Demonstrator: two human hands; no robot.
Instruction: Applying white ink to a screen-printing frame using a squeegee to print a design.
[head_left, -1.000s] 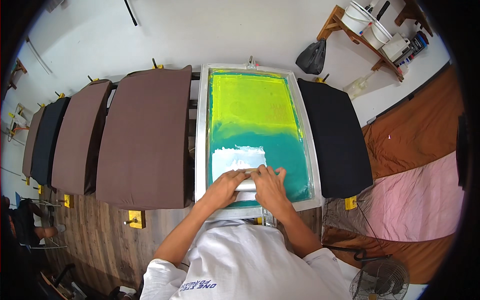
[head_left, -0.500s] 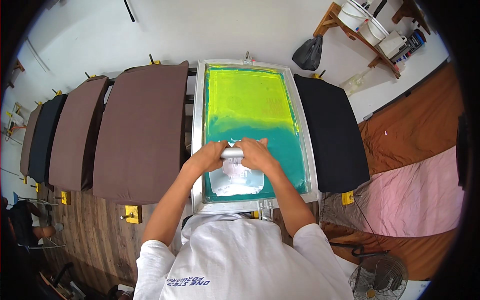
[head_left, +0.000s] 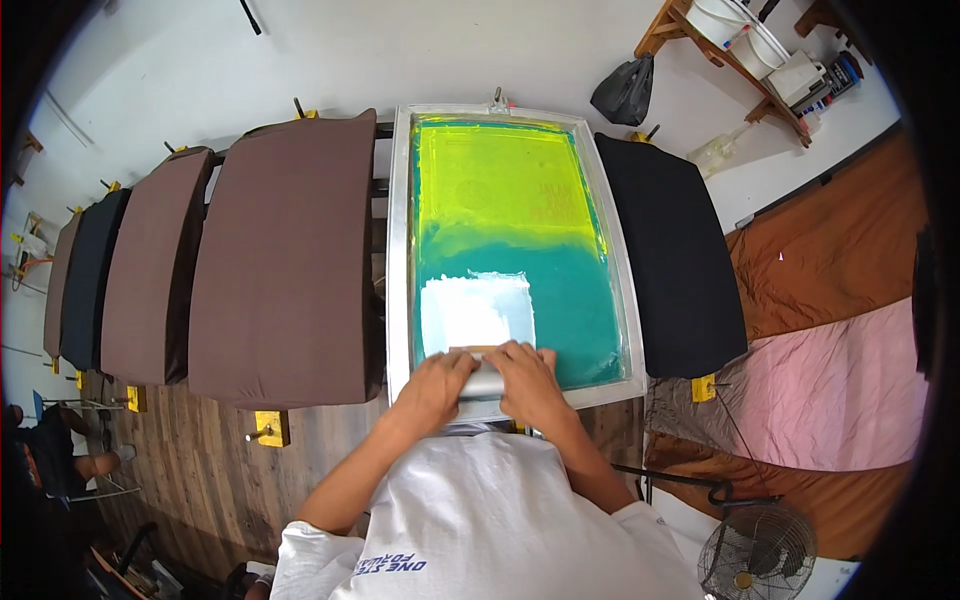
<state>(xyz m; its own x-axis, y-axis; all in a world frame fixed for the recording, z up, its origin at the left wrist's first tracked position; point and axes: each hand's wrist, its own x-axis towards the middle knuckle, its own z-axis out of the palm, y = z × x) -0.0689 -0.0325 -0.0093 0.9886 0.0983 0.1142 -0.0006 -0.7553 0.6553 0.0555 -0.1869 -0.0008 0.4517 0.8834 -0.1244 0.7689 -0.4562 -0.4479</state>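
Aluminium screen frame (head_left: 399, 260) sat between a brown-covered board (head_left: 285, 260) on its left and a black-covered board (head_left: 680, 260) on its right. Mesh was yellow-green far, teal near. White ink patch (head_left: 475, 305) lay on the near-left part. My left hand (head_left: 437, 387) and right hand (head_left: 525, 385) both had fingers clamped on the silver-handled squeegee (head_left: 483, 383), just inside the frame's near rim.

Before you, between left platen (head_left: 285, 260) and right platen (head_left: 675, 260), lies the printing screen (head_left: 560, 280), squeegee (head_left: 483, 382) on its near end.
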